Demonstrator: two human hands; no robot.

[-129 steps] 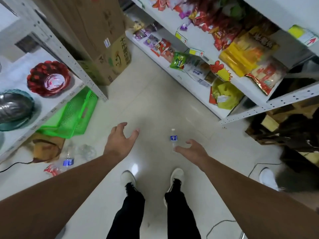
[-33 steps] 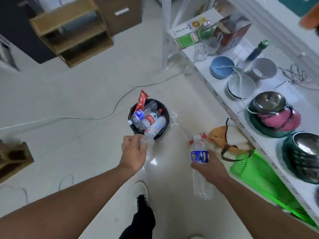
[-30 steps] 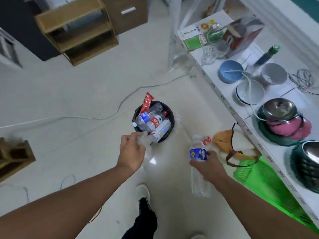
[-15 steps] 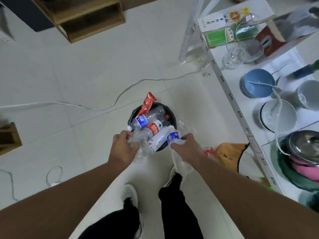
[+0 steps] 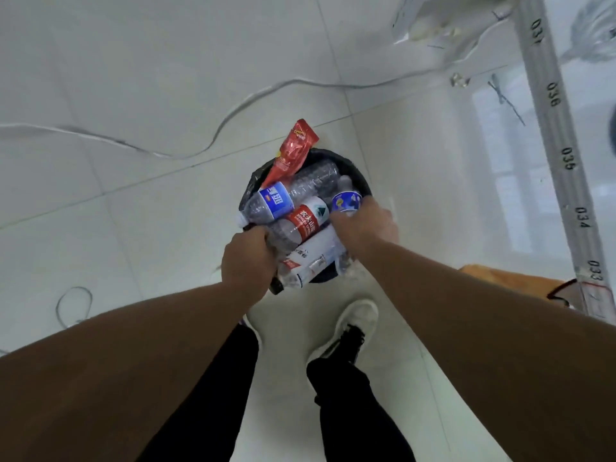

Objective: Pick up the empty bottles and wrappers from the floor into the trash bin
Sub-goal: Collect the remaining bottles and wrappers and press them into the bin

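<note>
Half a second ago my hands were short of the trash bin (image 5: 361, 185); now both are over it. My right hand (image 5: 365, 225) grips the blue-labelled bottle (image 5: 346, 202) inside the rim, my left hand (image 5: 248, 258) closed on crumpled clear plastic.

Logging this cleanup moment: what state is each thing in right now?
trash bin: upright, heaped past its rim
red wrapper: sticking up out of the bin
red-label bottle: lying on the heap
blue-label bottle: in right hand's grip
right hand: closed, over bin
left hand: closed at bin's near edge
</note>
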